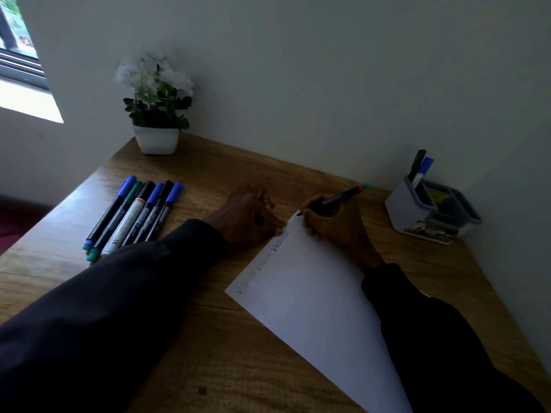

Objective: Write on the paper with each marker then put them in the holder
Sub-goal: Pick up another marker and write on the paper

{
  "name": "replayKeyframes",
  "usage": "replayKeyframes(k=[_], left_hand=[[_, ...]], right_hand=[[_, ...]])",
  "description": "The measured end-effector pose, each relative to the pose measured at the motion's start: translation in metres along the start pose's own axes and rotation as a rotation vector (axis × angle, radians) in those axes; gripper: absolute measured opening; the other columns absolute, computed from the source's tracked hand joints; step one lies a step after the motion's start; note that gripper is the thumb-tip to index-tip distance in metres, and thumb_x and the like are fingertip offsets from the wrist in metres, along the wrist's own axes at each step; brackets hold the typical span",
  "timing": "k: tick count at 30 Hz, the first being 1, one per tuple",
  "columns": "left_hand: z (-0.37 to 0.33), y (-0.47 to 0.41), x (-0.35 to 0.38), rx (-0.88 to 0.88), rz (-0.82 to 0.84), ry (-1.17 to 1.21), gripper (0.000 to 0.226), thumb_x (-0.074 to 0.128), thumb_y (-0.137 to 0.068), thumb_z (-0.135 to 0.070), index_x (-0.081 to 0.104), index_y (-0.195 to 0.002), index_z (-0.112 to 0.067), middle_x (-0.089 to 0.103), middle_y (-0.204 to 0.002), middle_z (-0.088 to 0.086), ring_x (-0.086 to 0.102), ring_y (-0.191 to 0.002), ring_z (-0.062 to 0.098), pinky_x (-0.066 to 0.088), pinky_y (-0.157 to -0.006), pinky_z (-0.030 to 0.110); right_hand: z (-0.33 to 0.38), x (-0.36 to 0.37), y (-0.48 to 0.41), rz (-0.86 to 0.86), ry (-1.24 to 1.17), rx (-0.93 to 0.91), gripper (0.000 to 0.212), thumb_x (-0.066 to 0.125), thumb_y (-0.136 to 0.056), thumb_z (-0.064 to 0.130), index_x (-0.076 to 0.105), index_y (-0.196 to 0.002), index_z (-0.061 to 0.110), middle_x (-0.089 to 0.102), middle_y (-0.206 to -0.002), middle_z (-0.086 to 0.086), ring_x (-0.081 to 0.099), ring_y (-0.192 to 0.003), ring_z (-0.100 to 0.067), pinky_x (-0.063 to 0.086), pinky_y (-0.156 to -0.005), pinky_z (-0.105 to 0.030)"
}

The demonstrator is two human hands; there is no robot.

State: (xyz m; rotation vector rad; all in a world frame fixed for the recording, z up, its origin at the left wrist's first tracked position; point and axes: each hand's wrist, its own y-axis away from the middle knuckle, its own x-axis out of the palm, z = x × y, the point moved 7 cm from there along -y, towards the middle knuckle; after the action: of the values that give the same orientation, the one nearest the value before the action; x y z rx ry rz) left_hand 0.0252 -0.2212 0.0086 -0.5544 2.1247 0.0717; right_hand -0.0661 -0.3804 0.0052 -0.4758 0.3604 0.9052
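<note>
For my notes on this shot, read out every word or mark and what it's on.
"Victoria", seemingly three times, handwritten on the white paper sheet.
"CE" on the white-barrelled marker.
Print on the dark markers beside it, the black marker in the right hand, and the grey holder's yellow label: too blurred.

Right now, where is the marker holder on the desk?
In the head view, the holder stands at the far right of the desk, by the wall, beyond the right hand gripping a marker; two markers stand in it.

table: grained wood, soft sheen | paper: smooth, matt | markers left of the paper: glossy plastic | holder right of the paper: smooth plastic | sleeve: dark matt cloth
</note>
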Motion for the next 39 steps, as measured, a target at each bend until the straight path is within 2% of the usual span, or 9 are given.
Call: replayKeyframes(k=[2, 4, 8, 13, 18, 25, 29, 35, 39], left_hand=[[0.0, 0.0, -0.001, -0.004, -0.015, 0.009, 0.024, 0.068, -0.086, -0.036, 0.072, -0.108, -0.027, 0.044, -0.109, -0.006, 0.036, -0.103, 0.01, 0.032, -0.072, 0.01], [0.0, 0.001, -0.002, -0.013, -0.025, 0.03, 0.024, 0.069, -0.085, -0.035, 0.071, -0.108, -0.027, 0.044, -0.109, -0.005, 0.038, -0.101, 0.01, 0.032, -0.071, 0.01], [-0.001, 0.001, -0.001, -0.02, -0.006, 0.035, 0.023, 0.068, -0.085, -0.035, 0.07, -0.107, -0.029, 0.047, -0.116, 0.0, 0.039, -0.102, 0.011, 0.039, -0.073, 0.021], [0.0, -0.001, 0.001, -0.03, 0.009, 0.014, 0.028, 0.067, -0.087, -0.035, 0.071, -0.112, -0.025, 0.048, -0.122, 0.003, 0.039, -0.107, 0.013, 0.038, -0.081, 0.028], [0.001, -0.001, 0.001, -0.019, -0.01, 0.001, 0.027, 0.067, -0.086, -0.037, 0.072, -0.11, -0.026, 0.047, -0.119, 0.001, 0.04, -0.109, 0.017, 0.041, -0.085, 0.031], [0.001, -0.001, 0.001, 0.011, -0.013, -0.01, 0.025, 0.067, -0.086, -0.039, 0.073, -0.107, -0.028, 0.046, -0.111, -0.001, 0.038, -0.106, 0.017, 0.036, -0.079, 0.029], [0.0, -0.001, 0.001, 0.01, -0.013, -0.005, 0.024, 0.068, -0.086, -0.038, 0.072, -0.107, -0.029, 0.042, -0.105, -0.006, 0.037, -0.104, 0.015, 0.034, -0.078, 0.028], [-0.002, 0.0, -0.002, -0.01, -0.01, 0.006, 0.027, 0.067, -0.087, -0.036, 0.07, -0.112, -0.025, 0.038, -0.105, -0.008, 0.037, -0.105, 0.013, 0.037, -0.08, 0.027], [-0.002, 0.0, -0.002, -0.015, -0.005, 0.038, 0.024, 0.068, -0.087, -0.034, 0.066, -0.11, -0.028, 0.043, -0.107, -0.005, 0.04, -0.105, 0.015, 0.042, -0.079, 0.028]], right_hand=[[-0.001, 0.0, 0.003, -0.033, 0.003, 0.004, 0.008, 0.071, -0.087, 0.001, 0.069, -0.08, 0.004, 0.071, -0.069, -0.013, 0.065, -0.05, -0.016, 0.05, -0.047, -0.022], [-0.002, 0.0, 0.004, -0.051, 0.013, 0.007, 0.01, 0.072, -0.088, 0.003, 0.068, -0.079, 0.005, 0.071, -0.068, -0.013, 0.064, -0.048, -0.013, 0.048, -0.046, -0.019], [-0.002, -0.001, 0.005, -0.055, 0.012, 0.046, 0.01, 0.073, -0.088, 0.005, 0.068, -0.079, 0.005, 0.071, -0.069, -0.011, 0.063, -0.048, -0.009, 0.048, -0.046, -0.017], [0.001, -0.003, 0.005, -0.095, 0.037, 0.037, 0.031, 0.074, -0.085, 0.002, 0.061, -0.068, 0.024, 0.068, -0.063, -0.003, 0.064, -0.05, -0.012, 0.053, -0.047, -0.024], [-0.001, -0.004, 0.006, -0.101, 0.018, 0.057, 0.024, 0.073, -0.084, 0.001, 0.062, -0.068, 0.014, 0.069, -0.067, -0.017, 0.062, -0.048, -0.012, 0.051, -0.046, -0.023], [-0.009, -0.004, 0.004, -0.121, 0.018, 0.09, 0.014, 0.076, -0.086, 0.01, 0.065, -0.078, 0.013, 0.072, -0.075, -0.012, 0.065, -0.051, -0.009, 0.047, -0.046, -0.017], [-0.014, -0.004, 0.003, -0.14, 0.038, 0.125, 0.014, 0.077, -0.086, 0.014, 0.067, -0.086, 0.004, 0.073, -0.075, -0.011, 0.065, -0.05, -0.009, 0.047, -0.045, -0.018], [-0.007, -0.006, 0.005, -0.133, 0.04, 0.113, 0.012, 0.075, -0.085, 0.008, 0.067, -0.078, 0.002, 0.072, -0.068, -0.011, 0.063, -0.046, -0.012, 0.046, -0.043, -0.02], [-0.012, -0.004, 0.004, -0.135, 0.033, 0.119, 0.016, 0.076, -0.087, 0.016, 0.069, -0.083, 0.002, 0.073, -0.069, -0.009, 0.065, -0.049, -0.014, 0.049, -0.046, -0.023]])
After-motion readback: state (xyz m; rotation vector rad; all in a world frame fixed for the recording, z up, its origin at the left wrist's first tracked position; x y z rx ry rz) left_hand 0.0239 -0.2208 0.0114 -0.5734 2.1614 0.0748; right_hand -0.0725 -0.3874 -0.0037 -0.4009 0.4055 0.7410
